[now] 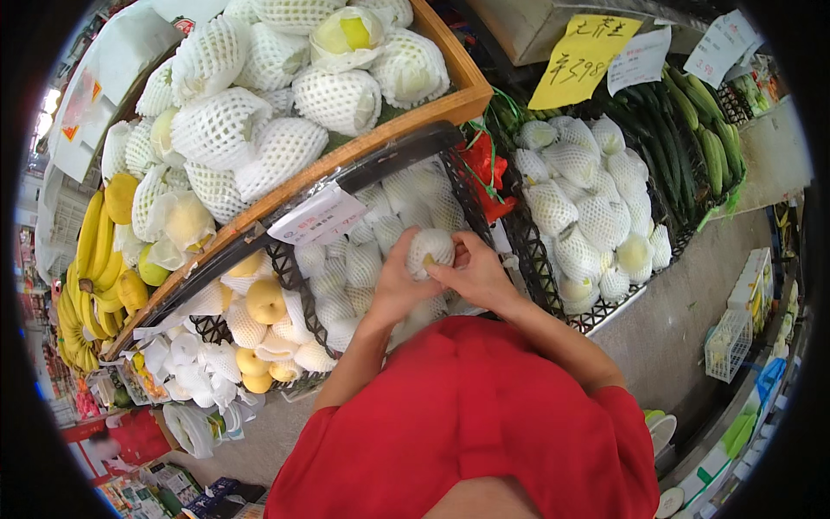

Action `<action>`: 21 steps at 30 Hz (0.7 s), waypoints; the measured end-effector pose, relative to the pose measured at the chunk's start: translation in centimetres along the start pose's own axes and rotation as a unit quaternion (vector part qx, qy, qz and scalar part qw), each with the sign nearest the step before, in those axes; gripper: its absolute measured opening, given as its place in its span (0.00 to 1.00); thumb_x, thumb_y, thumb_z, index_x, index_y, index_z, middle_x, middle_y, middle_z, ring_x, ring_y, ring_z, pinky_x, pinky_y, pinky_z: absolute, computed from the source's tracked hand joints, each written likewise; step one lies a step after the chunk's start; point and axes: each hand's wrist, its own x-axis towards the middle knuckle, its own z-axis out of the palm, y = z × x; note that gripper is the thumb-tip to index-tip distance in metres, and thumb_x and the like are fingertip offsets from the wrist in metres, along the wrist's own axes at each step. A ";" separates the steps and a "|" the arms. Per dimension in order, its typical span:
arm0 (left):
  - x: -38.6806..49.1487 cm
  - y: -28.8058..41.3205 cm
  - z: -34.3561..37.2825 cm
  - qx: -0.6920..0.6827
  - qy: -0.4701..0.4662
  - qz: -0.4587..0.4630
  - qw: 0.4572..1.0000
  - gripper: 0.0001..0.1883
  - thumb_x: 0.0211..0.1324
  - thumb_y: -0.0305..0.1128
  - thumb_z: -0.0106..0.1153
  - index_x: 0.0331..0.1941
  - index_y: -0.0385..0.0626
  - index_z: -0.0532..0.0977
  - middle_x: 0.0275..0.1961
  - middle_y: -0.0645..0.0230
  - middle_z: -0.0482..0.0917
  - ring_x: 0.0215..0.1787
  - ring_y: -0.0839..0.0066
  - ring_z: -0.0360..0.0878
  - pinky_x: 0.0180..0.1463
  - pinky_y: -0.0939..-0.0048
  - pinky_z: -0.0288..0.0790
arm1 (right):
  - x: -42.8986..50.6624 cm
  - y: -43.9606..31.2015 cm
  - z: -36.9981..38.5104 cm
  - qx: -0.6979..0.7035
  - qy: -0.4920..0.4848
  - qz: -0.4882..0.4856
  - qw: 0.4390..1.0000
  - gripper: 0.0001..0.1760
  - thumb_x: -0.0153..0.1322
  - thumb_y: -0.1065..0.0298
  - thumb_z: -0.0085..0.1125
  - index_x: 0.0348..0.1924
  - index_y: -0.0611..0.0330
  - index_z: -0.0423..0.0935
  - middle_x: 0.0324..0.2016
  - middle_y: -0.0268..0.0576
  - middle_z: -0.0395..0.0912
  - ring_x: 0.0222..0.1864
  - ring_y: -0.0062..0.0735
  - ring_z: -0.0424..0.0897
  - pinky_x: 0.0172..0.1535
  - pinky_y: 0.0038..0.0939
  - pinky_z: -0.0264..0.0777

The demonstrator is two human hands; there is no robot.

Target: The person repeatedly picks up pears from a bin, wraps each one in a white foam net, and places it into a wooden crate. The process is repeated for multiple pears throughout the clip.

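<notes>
Between both hands is a round fruit in a white foam net sleeve, with a small yellowish patch showing at its lower edge. My left hand wraps its left side. At its right side, my right hand has its thumb and fingers on the sleeve. The two hands hover over a black plastic crate filled with foam-netted fruit. The kind of fruit inside the sleeves is hidden.
A wooden-edged shelf above holds large netted fruit. Bananas hang at the left, near yellow pears. To the right are another crate of netted fruit, cucumbers and a yellow sign bearing writing.
</notes>
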 end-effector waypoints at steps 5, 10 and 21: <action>-0.8 -2.0 -0.3 0.089 -0.004 0.017 0.996 0.40 0.43 0.24 0.66 0.64 0.35 0.60 0.60 0.54 0.66 0.61 0.70 0.64 0.60 0.72 0.63 | -0.3 0.8 -0.2 -0.132 0.037 0.021 0.990 0.26 0.61 0.56 0.64 0.39 0.73 0.75 0.28 0.58 0.78 0.32 0.45 0.80 0.35 0.37 0.73; -1.7 -1.3 -0.4 -0.092 -0.058 -0.038 0.993 0.40 0.46 0.21 0.61 0.66 0.38 0.57 0.62 0.56 0.64 0.61 0.70 0.64 0.61 0.72 0.62 | -1.6 0.3 -1.2 -0.160 0.045 -0.019 0.986 0.15 0.65 0.67 0.55 0.38 0.71 0.75 0.25 0.52 0.78 0.29 0.36 0.79 0.33 0.33 0.72; -2.3 1.3 0.2 -0.136 -0.107 -0.028 0.984 0.44 0.41 0.12 0.54 0.68 0.41 0.53 0.60 0.62 0.69 0.58 0.72 0.70 0.60 0.76 0.63 | -3.2 -1.8 -1.9 -0.073 0.064 -0.040 0.994 0.08 0.64 0.72 0.51 0.31 0.69 0.72 0.23 0.58 0.76 0.25 0.51 0.78 0.30 0.40 0.70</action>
